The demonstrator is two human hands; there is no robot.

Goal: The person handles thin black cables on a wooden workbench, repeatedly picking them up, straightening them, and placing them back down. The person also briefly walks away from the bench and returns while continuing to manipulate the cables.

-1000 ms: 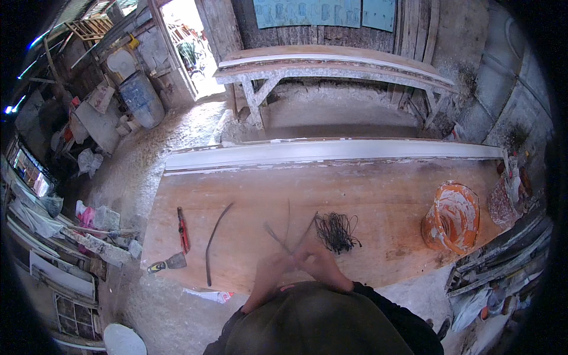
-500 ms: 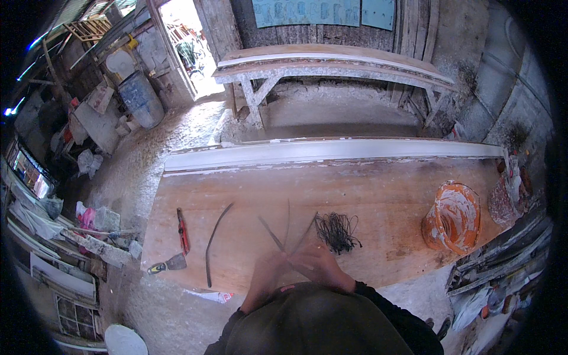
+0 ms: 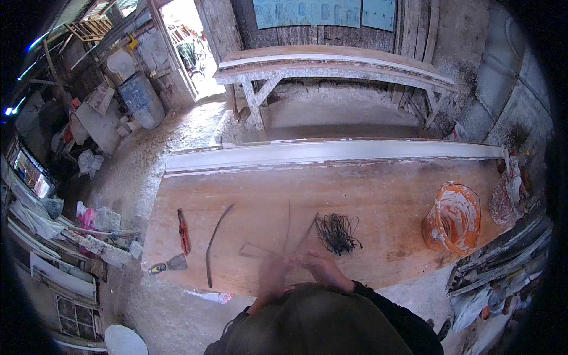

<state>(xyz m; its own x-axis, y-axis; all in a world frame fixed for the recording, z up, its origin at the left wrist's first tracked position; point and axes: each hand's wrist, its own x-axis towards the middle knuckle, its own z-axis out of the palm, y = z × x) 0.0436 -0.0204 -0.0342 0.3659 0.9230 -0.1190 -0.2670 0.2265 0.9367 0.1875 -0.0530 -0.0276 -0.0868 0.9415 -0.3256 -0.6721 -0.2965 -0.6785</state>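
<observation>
Lower and flatter than a moment ago, the looped end of a thin dark strand (image 3: 263, 248) points left, past the blurred left hand (image 3: 272, 276). From where I stand, the largest thing is a wide wooden table (image 3: 367, 189), its smooth brown top dusty and scuffed; a long white moulding (image 3: 331, 151) runs along its far side. Toward the right end stands a round orange bucket (image 3: 431, 232), crusted with white. Both hands meet over the table's near edge; the right hand (image 3: 321, 266) pinches the strand, but blur hides whether the left one grips it. A tangled bundle of fine black wire (image 3: 338, 234) lies just beyond and rightward, nearer the right hand. Off to the left are a curved dark strip (image 3: 209, 251), its long axis running away from the person, a slim red-handled tool (image 3: 183, 234) and a flat-bladed scraper (image 3: 171, 264). Thinnest of all, two threadlike ends (image 3: 289, 225) fan outward from the fingers, one straight ahead, one toward the bundle.
</observation>
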